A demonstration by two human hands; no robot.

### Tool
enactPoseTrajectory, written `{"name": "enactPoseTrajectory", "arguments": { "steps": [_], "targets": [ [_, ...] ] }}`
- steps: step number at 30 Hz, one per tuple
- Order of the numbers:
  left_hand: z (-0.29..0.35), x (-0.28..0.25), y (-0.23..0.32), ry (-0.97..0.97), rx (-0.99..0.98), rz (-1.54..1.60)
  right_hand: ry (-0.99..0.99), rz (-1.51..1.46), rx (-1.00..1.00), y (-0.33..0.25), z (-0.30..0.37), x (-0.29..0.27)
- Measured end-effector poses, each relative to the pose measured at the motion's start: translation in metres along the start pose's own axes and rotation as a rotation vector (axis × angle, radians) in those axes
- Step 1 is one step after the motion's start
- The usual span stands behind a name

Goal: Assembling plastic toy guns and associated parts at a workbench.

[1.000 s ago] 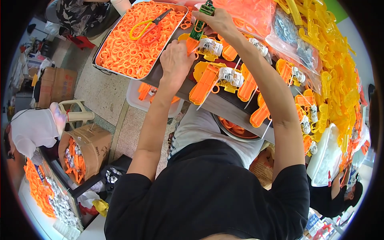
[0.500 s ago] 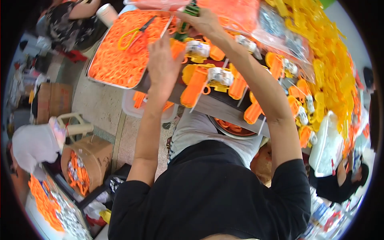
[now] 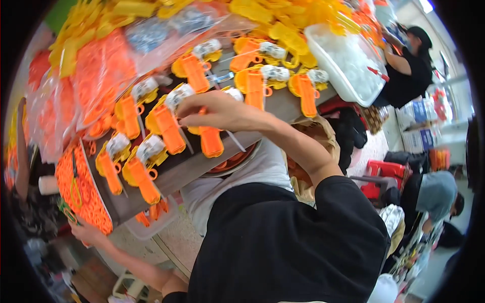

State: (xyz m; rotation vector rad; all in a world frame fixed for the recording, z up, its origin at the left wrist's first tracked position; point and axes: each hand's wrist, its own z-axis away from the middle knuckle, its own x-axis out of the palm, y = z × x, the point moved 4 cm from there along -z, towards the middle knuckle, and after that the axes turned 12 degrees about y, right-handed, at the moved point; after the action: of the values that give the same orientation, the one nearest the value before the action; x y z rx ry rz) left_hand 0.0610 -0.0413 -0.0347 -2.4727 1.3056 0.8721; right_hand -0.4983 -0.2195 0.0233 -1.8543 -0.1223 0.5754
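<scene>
At the far left, my left hand (image 3: 87, 232) is stretched out past the corner of the tray of orange rings (image 3: 83, 194). Its closed fingers meet a small green tool (image 3: 68, 211), blurred and partly hidden, so its kind is unclear. My right hand (image 3: 214, 110) is over the middle of the bench, fingers bent down on an orange-and-yellow plastic assembly (image 3: 210, 142) that it partly covers. Similar assemblies with white printed parts lie around it, one orange piece (image 3: 169, 130) just left of the fingers.
Scissors (image 3: 75, 189) with yellow handles lie on the rings. Behind the bench are plastic bags of orange parts (image 3: 103, 68) and a heap of yellow parts (image 3: 290, 40). A white tub (image 3: 348, 68) stands at the right. Beneath the bench edge is a clear bin (image 3: 146, 227). Other people work at both sides.
The view has swung to the right. My right hand has let go of the green tool and come down to the assemblies. My left hand has moved out left, where the green tool now is.
</scene>
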Motion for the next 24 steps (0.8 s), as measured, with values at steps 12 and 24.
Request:
{"name": "enactPoseTrajectory", "arguments": {
  "steps": [12, 24],
  "targets": [
    [-0.003, -0.007, 0.022, 0.113, 0.105, -0.259, 0.894, 0.987, 0.292, 0.058, 0.157, -0.336],
    [0.079, -0.160, 0.386, -0.084, 0.816, 1.052, 0.703, 1.434, 0.386, 0.112, 0.142, -0.356]
  ]
}}
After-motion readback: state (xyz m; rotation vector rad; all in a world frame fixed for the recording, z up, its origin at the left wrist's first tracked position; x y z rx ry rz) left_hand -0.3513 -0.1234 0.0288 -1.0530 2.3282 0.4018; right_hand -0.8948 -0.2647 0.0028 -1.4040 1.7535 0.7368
